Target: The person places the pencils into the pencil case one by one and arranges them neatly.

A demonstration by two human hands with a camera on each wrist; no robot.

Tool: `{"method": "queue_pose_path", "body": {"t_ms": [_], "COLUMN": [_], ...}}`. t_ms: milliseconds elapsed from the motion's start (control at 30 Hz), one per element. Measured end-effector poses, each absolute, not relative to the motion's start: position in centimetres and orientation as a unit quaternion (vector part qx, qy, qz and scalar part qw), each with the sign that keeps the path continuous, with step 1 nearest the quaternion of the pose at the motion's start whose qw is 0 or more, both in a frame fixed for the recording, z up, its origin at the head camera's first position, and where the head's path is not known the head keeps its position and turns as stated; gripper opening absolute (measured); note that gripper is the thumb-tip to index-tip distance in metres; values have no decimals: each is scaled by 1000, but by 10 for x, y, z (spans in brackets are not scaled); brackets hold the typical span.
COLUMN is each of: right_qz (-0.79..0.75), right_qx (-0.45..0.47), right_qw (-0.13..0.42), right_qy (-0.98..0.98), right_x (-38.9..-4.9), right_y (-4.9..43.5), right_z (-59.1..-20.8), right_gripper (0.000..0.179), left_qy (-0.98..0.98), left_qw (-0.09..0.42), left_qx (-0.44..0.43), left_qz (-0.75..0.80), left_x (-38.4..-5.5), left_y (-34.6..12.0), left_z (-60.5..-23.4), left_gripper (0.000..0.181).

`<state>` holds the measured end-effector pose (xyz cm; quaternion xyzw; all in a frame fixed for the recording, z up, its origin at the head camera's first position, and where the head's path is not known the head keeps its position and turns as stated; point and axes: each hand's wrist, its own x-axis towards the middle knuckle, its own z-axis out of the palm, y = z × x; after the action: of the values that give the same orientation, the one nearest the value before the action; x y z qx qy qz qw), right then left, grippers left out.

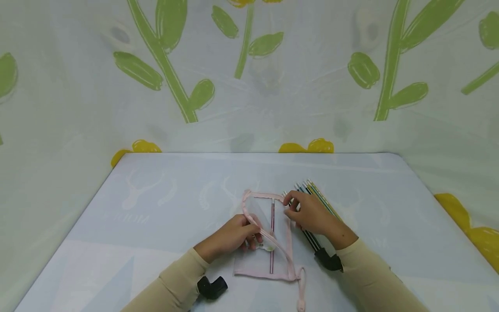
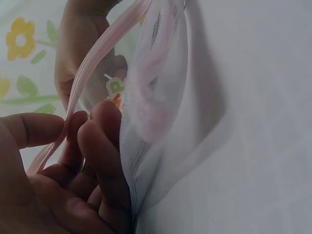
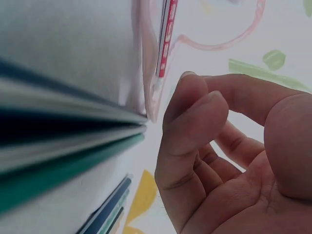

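A white mesh zip pouch with pink trim [image 1: 241, 274] lies on the table, its zipper edge lifted into a curve. My left hand [image 1: 233, 234] pinches the pink zipper strip [image 2: 84, 73] between thumb and fingers. Through the mesh shows a red pencil [image 1: 272, 216], lying lengthwise; its white-tipped end [image 3: 165, 58] is near the pouch edge. Beside the pouch, my right hand [image 1: 309, 213] hovers with fingers bent and nothing between thumb and fingertips. Several pencils [image 1: 321, 195] lie partly under it, and dark and green pencils [image 3: 73, 141] appear close up in the right wrist view.
A pink wrist loop [image 1: 302, 290] hangs off the pouch's near right corner. Black camera mounts [image 1: 212, 287] sit at both wrists. The pale table [image 1: 117, 216] meets a curtain with green stems and yellow flowers [image 1: 269, 95] at its far edge.
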<state>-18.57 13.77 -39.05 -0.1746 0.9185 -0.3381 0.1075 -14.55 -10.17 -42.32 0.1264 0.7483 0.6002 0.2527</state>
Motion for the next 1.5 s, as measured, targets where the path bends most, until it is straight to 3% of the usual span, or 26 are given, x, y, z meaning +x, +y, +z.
{"method": "queue_pose_path", "body": {"t_ms": [567,1500], "right_qz": [-302,-216], "right_qx": [-153,-168], "right_qw": [137,89], "right_qy": [931,958], "right_x": [-192,-192], "right_y": [145,145], "right_z": [-396,-394], "right_gripper": [21,34], "left_qy": [737,738], "left_qw": [257,257], "left_qx": [130,128], "left_qz": [612,611], "left_x": [-141,-144], "left_y": [-103,-103], "left_z": [-422,-421], "left_gripper": [21,21]}}
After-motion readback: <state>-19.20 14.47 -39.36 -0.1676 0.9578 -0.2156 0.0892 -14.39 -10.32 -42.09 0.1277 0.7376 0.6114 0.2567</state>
